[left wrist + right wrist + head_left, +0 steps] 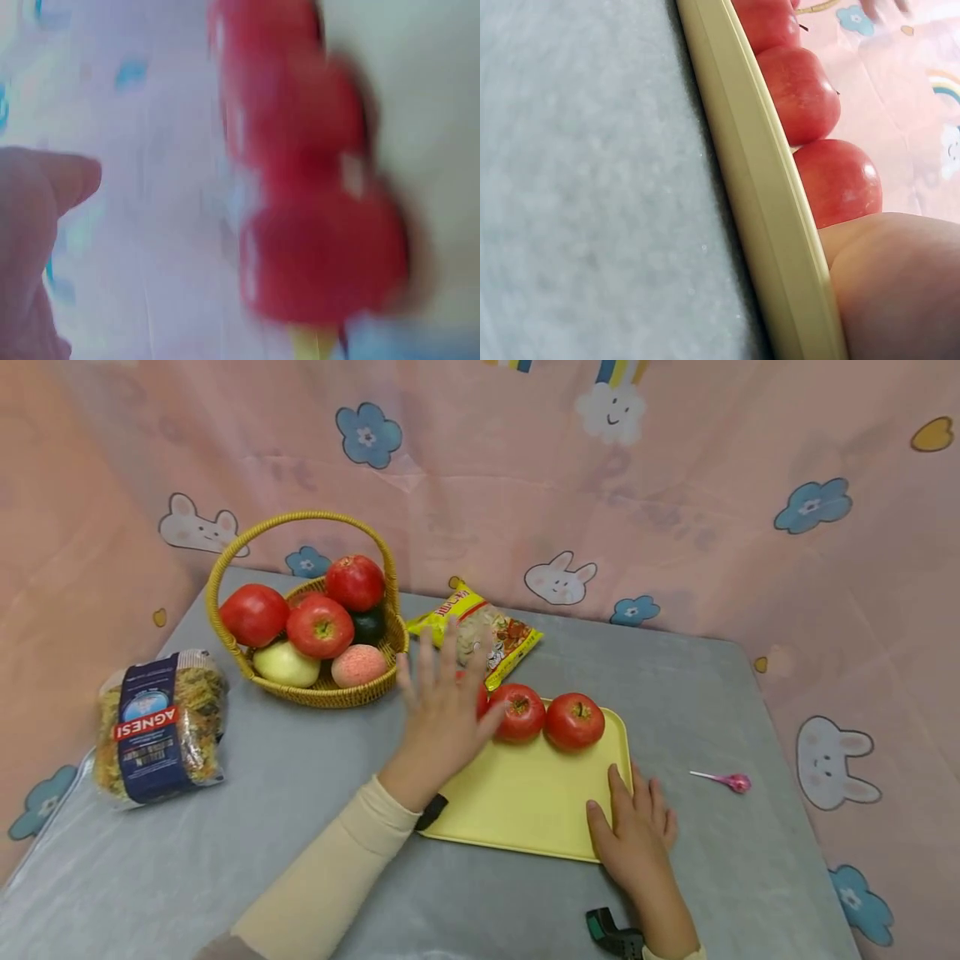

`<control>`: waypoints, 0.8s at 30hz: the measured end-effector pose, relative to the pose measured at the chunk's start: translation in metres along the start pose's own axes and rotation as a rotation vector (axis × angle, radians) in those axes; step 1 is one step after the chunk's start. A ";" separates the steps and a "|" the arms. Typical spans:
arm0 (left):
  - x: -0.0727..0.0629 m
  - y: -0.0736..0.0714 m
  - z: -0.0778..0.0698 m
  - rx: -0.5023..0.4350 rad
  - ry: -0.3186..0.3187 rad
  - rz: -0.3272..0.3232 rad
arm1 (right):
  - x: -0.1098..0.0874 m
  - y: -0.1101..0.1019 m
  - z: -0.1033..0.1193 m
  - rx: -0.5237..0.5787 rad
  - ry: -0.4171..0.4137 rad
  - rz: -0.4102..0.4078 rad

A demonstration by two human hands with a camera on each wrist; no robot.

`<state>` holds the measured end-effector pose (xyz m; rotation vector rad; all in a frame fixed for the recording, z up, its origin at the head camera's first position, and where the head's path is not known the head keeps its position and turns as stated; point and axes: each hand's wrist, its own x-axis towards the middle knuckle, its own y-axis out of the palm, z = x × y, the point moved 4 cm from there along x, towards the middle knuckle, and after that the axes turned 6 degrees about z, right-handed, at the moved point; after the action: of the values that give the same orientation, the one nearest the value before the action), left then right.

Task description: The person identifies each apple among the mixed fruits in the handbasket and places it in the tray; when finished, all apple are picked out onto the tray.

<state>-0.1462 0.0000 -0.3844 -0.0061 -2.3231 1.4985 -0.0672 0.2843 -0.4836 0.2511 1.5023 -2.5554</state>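
Three red apples stand in a row along the far side of a yellow tray [525, 810]: a right one [574, 722], a middle one [519, 713], and a left one mostly hidden behind my left hand in the head view. My left hand [446, 714] hovers over the tray's left part, fingers spread, holding nothing. In the left wrist view the apples [322, 255] are blurred, apart from the thumb [71, 180]. My right hand [633, 831] rests at the tray's right rim, thumb and forefinger over the inside, other fingers outside. The right wrist view shows the tray's side wall [757, 180] close up.
A wicker basket [330, 697] of fruit stands at the back left, with a bag of pasta [161, 727] nearer. Behind the tray lies a yellow snack packet [517, 639]. A lollipop [735, 783] lies to the right on the grey table [690, 710].
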 end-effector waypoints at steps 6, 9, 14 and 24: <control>-0.007 -0.047 0.098 -0.099 -0.229 -0.292 | 0.000 -0.001 0.001 0.000 -0.002 0.002; -0.008 -0.053 0.128 -0.136 -0.295 -0.325 | 0.000 -0.001 0.001 0.002 -0.004 -0.004; -0.003 -0.045 0.149 -0.173 -0.302 -0.264 | -0.001 0.000 -0.001 -0.003 0.001 -0.009; 0.001 -0.034 0.154 -0.129 -0.295 -0.306 | -0.001 -0.001 0.001 0.006 -0.004 -0.022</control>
<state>-0.1881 -0.1500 -0.4099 0.5451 -2.5009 1.2647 -0.0663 0.2836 -0.4820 0.2305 1.5049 -2.5759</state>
